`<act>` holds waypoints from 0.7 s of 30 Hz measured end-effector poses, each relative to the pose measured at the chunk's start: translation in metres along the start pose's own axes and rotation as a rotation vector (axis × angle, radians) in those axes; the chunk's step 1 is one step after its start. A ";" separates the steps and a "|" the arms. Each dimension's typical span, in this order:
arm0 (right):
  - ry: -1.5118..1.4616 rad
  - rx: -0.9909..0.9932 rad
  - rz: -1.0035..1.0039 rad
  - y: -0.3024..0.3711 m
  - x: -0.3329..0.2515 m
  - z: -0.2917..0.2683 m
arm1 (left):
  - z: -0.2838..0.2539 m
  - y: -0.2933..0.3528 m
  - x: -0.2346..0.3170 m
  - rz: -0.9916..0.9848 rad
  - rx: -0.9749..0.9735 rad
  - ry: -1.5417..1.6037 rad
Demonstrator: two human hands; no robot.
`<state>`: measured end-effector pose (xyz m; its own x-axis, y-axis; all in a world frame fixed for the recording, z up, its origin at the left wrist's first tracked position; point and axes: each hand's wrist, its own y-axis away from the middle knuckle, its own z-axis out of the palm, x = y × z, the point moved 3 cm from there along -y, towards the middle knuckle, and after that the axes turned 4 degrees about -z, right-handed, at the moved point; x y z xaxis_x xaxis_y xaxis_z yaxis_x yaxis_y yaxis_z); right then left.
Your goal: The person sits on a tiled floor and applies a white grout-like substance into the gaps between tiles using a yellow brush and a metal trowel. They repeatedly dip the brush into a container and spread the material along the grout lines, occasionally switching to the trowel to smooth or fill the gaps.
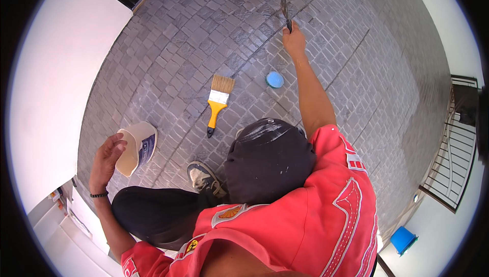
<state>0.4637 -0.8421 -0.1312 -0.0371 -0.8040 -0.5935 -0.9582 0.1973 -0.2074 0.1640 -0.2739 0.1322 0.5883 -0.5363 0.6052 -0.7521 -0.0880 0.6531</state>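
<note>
At 1 o'clock, your right hand (294, 40) wrapped round handle of trowel (284, 8), grip kept low, likely so dark blade clears knuckles over pavers (173, 48). Between 8 and 9, left hand (108, 156), fingers bent at rim of cream bucket (131, 164), maybe steadying it; can't tell if gripping. Near centre, toward 10, yellow-handled paintbrush (218, 105), handle your way, presumably for easy reach; round blue pad (275, 79) toward 1.
</note>
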 end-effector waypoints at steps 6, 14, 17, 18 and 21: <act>0.352 -0.145 -0.039 0.010 -0.023 -0.008 | 0.003 -0.004 -0.001 -0.006 -0.053 0.027; 0.395 -0.161 -0.094 -0.002 -0.034 -0.011 | 0.001 0.002 -0.003 -0.032 -0.045 0.003; 0.410 -0.168 -0.106 -0.009 -0.036 -0.010 | 0.002 0.001 -0.002 -0.037 -0.053 0.019; 0.427 -0.195 -0.097 -0.011 -0.037 -0.009 | 0.002 0.000 -0.001 -0.042 -0.055 0.024; 0.457 -0.214 -0.081 -0.013 -0.038 -0.006 | 0.002 0.000 0.000 -0.045 -0.062 0.002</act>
<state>0.4761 -0.8172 -0.1012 -0.0346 -0.9846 -0.1712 -0.9980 0.0432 -0.0464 0.1634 -0.2759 0.1307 0.6218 -0.5315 0.5752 -0.7049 -0.0596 0.7068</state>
